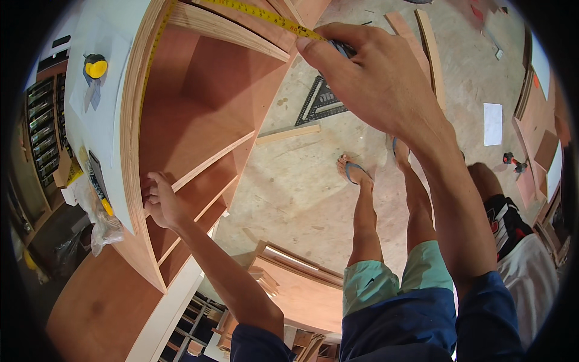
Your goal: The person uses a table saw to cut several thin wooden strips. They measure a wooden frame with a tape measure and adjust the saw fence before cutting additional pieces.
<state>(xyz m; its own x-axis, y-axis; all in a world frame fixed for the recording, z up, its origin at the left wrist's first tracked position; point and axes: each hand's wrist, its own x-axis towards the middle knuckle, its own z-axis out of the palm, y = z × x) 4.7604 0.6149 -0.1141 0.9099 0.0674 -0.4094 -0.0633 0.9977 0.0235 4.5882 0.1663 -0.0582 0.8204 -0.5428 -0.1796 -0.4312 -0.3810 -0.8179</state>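
My right hand (368,75) is closed around a tape measure (342,48), whose case is mostly hidden by my fingers. Its yellow blade (259,14) runs out to the upper left over an open plywood cabinet (199,130). A stretch of yellow blade also lies down along the inner side of the cabinet's left edge, toward my left hand (161,200). The fingers of that hand are curled against this edge, beside a shelf; whatever they grip is hidden.
On the white panel at left lie a yellow-and-black tool (95,67) and a plastic bag (104,228). A black speed square (319,101), wood strips (429,57), a white paper sheet (493,124) and a drill (514,161) lie on the floor. Another person (522,259) is at right.
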